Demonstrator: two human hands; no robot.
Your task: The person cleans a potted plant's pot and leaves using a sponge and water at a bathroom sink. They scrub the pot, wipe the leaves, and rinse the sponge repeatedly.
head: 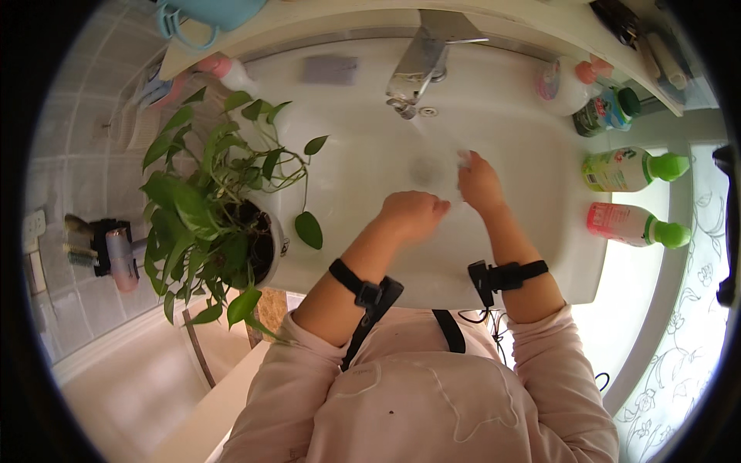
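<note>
Both hands are over a white ceramic washbasin (pixel 353 144). My left hand (pixel 412 213) is bent inward with its fingers curled; its back faces up, hiding the palm. To its right and slightly farther forward is my right hand (pixel 481 180), apart from the left. Something pale and blurred shows at its fingertips; whether that is water or a small object I cannot tell. A chrome faucet (pixel 410 78) reaches over the basin beyond the hands, with a faint stream of water (pixel 427 136) below its spout. The drain (pixel 427 171) looks blurred under the water.
A potted pothos plant (pixel 194 214) trails leaves over the basin's left side. Several bottles, including a green-capped pink bottle (pixel 622 223) and a yellow-green one (pixel 616 169), line the right rim. A grey rectangular block (pixel 330 70) lies at the back; a shelf (pixel 521 29) overhangs it.
</note>
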